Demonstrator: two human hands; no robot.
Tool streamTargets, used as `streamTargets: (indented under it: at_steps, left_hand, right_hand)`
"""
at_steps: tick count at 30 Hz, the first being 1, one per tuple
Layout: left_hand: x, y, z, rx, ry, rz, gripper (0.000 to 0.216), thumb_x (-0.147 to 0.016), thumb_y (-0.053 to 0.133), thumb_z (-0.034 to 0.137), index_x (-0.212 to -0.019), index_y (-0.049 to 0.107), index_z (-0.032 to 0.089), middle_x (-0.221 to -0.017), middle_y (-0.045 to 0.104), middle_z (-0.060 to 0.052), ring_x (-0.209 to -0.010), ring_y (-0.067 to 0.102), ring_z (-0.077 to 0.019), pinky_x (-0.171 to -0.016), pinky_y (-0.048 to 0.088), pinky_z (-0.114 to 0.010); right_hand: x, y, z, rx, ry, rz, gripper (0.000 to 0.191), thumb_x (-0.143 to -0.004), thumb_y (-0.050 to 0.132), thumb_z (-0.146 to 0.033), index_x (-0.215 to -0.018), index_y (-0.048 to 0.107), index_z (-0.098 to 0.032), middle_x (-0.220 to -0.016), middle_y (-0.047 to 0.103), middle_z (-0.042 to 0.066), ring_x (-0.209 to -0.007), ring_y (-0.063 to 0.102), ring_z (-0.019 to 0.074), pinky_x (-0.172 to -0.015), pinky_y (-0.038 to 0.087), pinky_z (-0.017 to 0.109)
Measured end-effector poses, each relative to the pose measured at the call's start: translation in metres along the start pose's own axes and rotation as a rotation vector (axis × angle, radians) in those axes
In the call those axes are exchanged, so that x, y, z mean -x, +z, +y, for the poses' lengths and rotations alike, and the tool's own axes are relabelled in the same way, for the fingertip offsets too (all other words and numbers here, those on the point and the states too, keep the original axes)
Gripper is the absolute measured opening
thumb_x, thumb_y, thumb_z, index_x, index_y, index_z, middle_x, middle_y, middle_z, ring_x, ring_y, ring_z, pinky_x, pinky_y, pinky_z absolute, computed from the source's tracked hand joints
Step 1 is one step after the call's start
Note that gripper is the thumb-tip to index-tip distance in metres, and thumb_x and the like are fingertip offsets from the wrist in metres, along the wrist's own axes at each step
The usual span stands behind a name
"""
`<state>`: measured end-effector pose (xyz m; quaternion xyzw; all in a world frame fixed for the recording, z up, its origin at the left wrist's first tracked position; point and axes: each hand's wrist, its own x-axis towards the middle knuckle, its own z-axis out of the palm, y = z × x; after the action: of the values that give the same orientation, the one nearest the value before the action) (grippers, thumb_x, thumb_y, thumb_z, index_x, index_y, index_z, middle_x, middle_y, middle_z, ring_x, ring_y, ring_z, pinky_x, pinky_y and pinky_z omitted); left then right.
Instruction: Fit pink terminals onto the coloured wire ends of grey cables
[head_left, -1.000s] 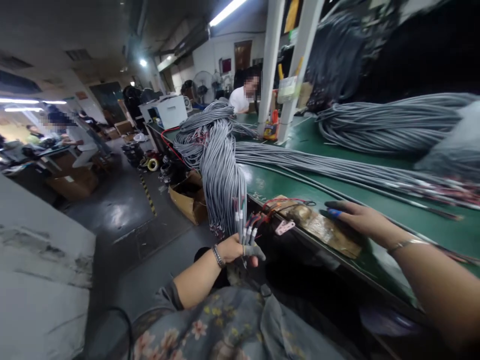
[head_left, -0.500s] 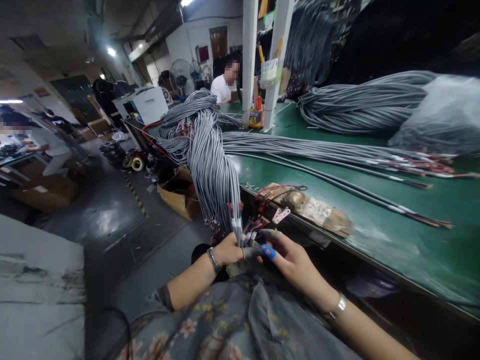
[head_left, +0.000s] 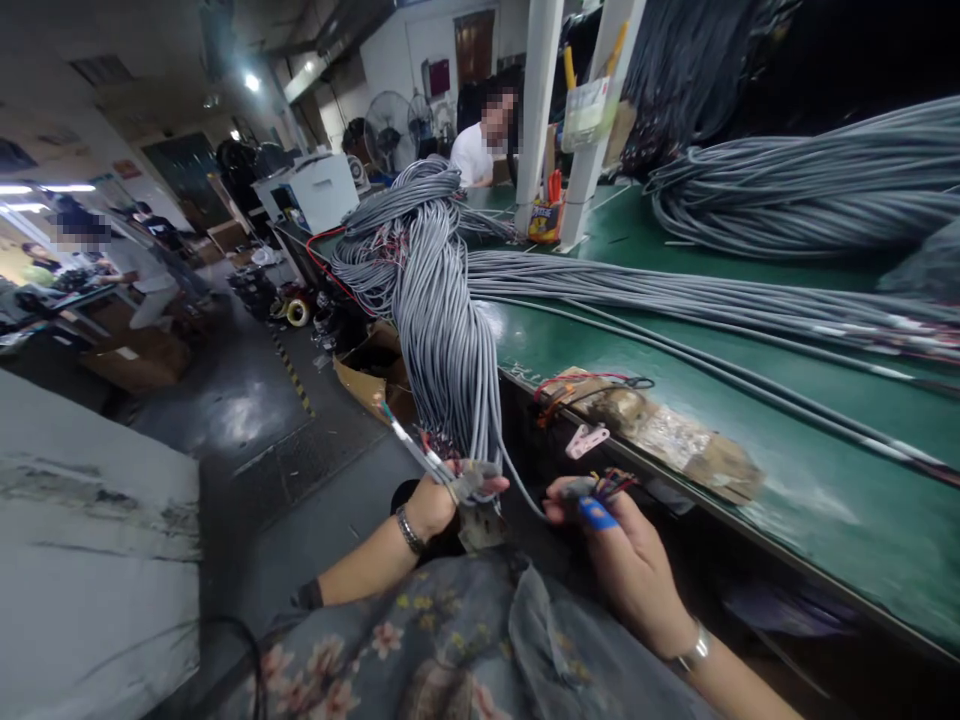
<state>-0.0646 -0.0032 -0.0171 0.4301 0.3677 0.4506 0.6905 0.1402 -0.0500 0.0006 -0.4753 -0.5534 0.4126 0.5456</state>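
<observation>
Clock read from the middle of our view. Our left hand (head_left: pixel 439 503), between six and seven o'clock, is closed on a few round grey cables with white-banded ends (head_left: pixel 405 434); one end points toward ten o'clock. Our right hand (head_left: pixel 630 560), between four and five, pinches a single slim grey cable (head_left: pixel 520 478) curving down out of a thick looped bundle of grey cables (head_left: pixel 446 330). Thin multicoloured wires (head_left: pixel 616 482) fan out at its fingers, which hide the join. The hands are apart. We find the bundle hanging over the edge of a green-topped bench (head_left: pixel 847 500) from twelve o'clock down to six. Near the right hand, toward four: a pale pink plastic clip (head_left: pixel 587 440) and a brown cardboard strip wrapped in clear tape (head_left: pixel 675 440). At nine, an open brown cardboard box (head_left: pixel 360 384) on the floor.
</observation>
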Motion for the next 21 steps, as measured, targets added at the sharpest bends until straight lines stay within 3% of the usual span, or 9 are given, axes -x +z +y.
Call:
streamTargets:
  at_steps: [3,6,12,18,21]
  left_hand:
    - [0.004,0.012,0.006,0.078,0.08,0.119,0.047,-0.063,0.078,0.054,-0.087,0.074,0.014,-0.092,0.075,-0.014,-0.089,0.07,-0.0278,-0.084,0.053,-0.04]
    - [0.006,0.029,0.013,0.076,0.089,0.131,0.049,-0.064,0.077,0.056,-0.089,0.075,0.015,-0.093,0.075,-0.013,-0.09,0.069,-0.0276,-0.085,0.052,-0.04]
    - [0.011,0.04,0.016,0.0,0.077,0.085,0.055,-0.069,0.073,0.057,-0.107,0.073,0.017,-0.1,0.074,-0.011,-0.094,0.067,-0.0249,-0.09,0.049,-0.037]
    - [0.021,0.021,0.024,-0.206,0.089,-0.097,0.055,-0.078,0.069,0.049,-0.124,0.063,0.019,-0.118,0.068,-0.013,-0.107,0.063,-0.0251,-0.097,0.046,-0.037]
    - [0.024,0.008,0.027,-0.206,0.132,-0.061,0.053,-0.078,0.068,0.05,-0.119,0.065,0.017,-0.109,0.071,-0.015,-0.09,0.068,-0.0223,-0.085,0.051,-0.033]
  right_hand:
    - [-0.004,0.01,0.006,0.002,-0.005,-0.159,0.026,-0.086,0.054,-0.046,-0.082,0.065,-0.023,-0.068,0.062,0.003,-0.062,0.059,0.0182,-0.062,0.053,0.031]
    - [-0.011,0.026,0.012,0.07,-0.071,-0.302,0.02,-0.082,0.06,-0.041,-0.081,0.066,-0.022,-0.071,0.06,0.002,-0.064,0.056,0.0173,-0.063,0.052,0.03]
    - [-0.02,0.042,0.021,0.15,-0.163,-0.281,0.016,-0.084,0.059,-0.036,-0.082,0.066,-0.022,-0.077,0.061,0.004,-0.073,0.057,0.0199,-0.07,0.052,0.033]
    - [-0.015,0.031,0.015,0.069,-0.195,-0.241,0.019,-0.087,0.057,-0.039,-0.085,0.066,-0.023,-0.085,0.064,0.006,-0.078,0.06,0.0202,-0.073,0.052,0.033]
    - [-0.013,0.024,0.009,-0.005,-0.133,-0.189,0.026,-0.089,0.054,-0.046,-0.095,0.064,-0.023,-0.09,0.066,0.007,-0.082,0.062,0.0206,-0.074,0.053,0.033]
